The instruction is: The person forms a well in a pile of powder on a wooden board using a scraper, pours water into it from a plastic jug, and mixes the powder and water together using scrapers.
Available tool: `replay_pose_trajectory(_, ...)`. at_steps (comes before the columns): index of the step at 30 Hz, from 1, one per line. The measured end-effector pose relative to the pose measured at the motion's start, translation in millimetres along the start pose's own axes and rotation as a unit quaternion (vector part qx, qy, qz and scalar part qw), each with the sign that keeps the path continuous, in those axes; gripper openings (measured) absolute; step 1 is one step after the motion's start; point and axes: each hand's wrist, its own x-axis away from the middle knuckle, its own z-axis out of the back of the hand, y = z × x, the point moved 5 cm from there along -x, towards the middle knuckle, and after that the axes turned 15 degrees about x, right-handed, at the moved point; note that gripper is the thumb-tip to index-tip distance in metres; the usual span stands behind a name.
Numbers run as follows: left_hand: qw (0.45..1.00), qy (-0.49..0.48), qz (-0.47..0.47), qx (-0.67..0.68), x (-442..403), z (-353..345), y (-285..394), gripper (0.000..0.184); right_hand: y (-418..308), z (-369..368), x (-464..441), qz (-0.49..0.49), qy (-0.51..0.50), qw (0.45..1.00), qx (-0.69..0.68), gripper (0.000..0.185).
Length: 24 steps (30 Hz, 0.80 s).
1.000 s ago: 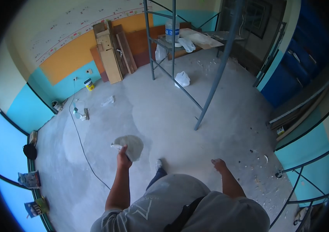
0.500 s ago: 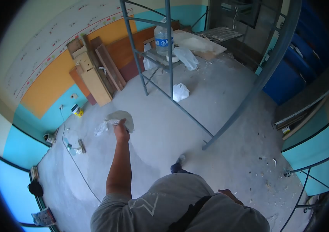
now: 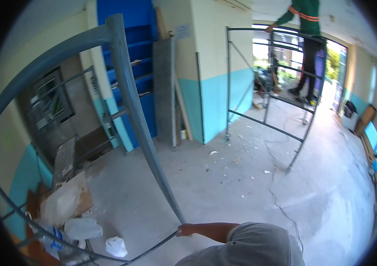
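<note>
My right hand [image 3: 185, 229] is at the bottom centre, closed round the grey metal scaffold frame [image 3: 138, 104], low down where its upright meets a thin lower bar. My bare forearm runs from there to a grey sleeve [image 3: 259, 237] at the bottom. The curved top tube of this frame sweeps across the upper left. My left hand is out of view. A white plastic bag [image 3: 116, 246] lies on the floor left of my right hand.
At the upper right, a person in a green top [image 3: 306, 17] stands on another scaffold [image 3: 270, 122]. Debris [image 3: 237, 160] and a cable [image 3: 281, 206] lie on the floor. Blue shelves [image 3: 142, 84] stand behind; bags and boards [image 3: 64, 201] are at the lower left.
The view has swung right, bringing the other person and second scaffold in. My left hand, earlier holding a pale flat piece, has left view. My right hand has taken hold of the scaffold.
</note>
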Motion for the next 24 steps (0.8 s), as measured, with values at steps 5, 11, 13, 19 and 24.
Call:
replay_pose_trajectory(5, 0.987, -0.157, 0.022, 0.000, -58.3, -97.3, -20.2, 0.030, 4.4, -68.3, 46.7, -0.212, 0.029, 0.969, -0.125, 0.059)
replay_pose_trajectory(11, 0.971, -0.235, 0.042, 0.008, -109.7, -119.5, -55.4, 0.032, -40.9, -240.5, 247.0, -0.473, -0.070, 0.873, -0.100, 0.061)
replay_pose_trajectory(13, 0.967, -0.250, 0.047, 0.004, -121.1, -117.8, -65.6, 0.033, -78.2, -277.4, 298.4, -0.516, -0.116, 0.833, -0.165, 0.062)
replay_pose_trajectory(19, 0.958, -0.280, 0.057, -0.005, -140.5, -120.9, -83.3, 0.035, -157.1, -283.3, 342.8, -0.615, -0.167, 0.726, -0.257, 0.060)
replay_pose_trajectory(24, 0.953, -0.294, 0.066, -0.019, -147.2, -129.3, -89.7, 0.037, -140.6, -223.8, 289.2, -0.635, -0.066, 0.685, -0.351, 0.069)
